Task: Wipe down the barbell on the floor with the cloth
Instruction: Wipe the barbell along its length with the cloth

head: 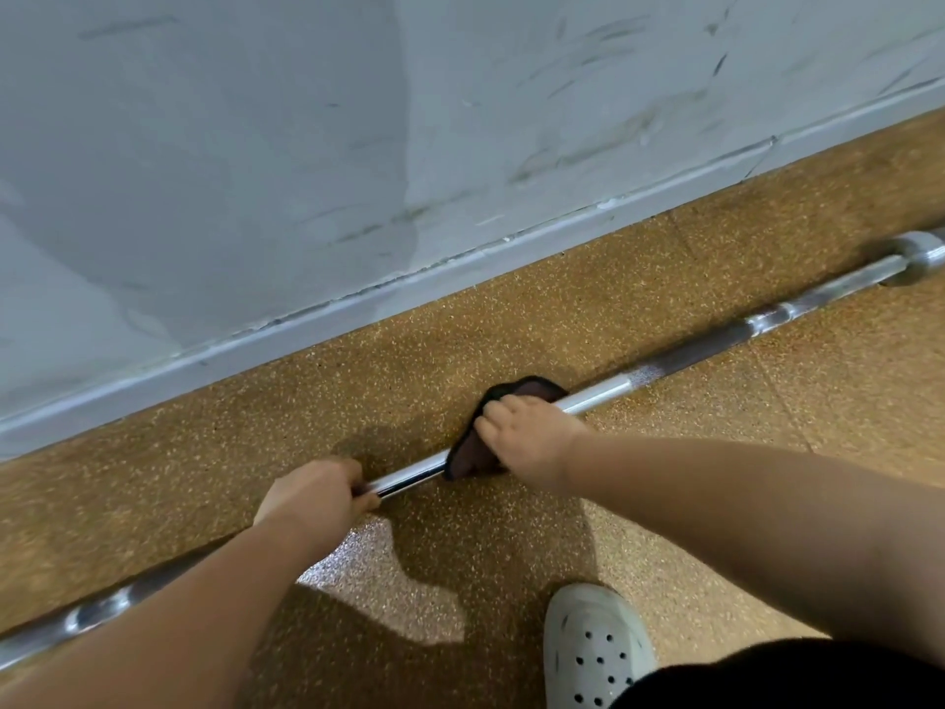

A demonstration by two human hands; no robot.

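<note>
A long chrome barbell point(680, 363) lies on the speckled brown floor, running from the lower left to the upper right. My left hand point(314, 491) is wrapped around its shaft near the middle. Just to the right, my right hand point(529, 437) presses a dark cloth point(473, 455) around the shaft. The cloth hides the bar beneath it, and my left forearm covers part of the bar's lower-left stretch.
A scuffed grey wall with a skirting board point(460, 261) runs parallel to the bar just beyond it. My white perforated clog point(593, 647) stands on the floor at the bottom right. A bright patch of light point(378, 580) falls on the floor below my left hand.
</note>
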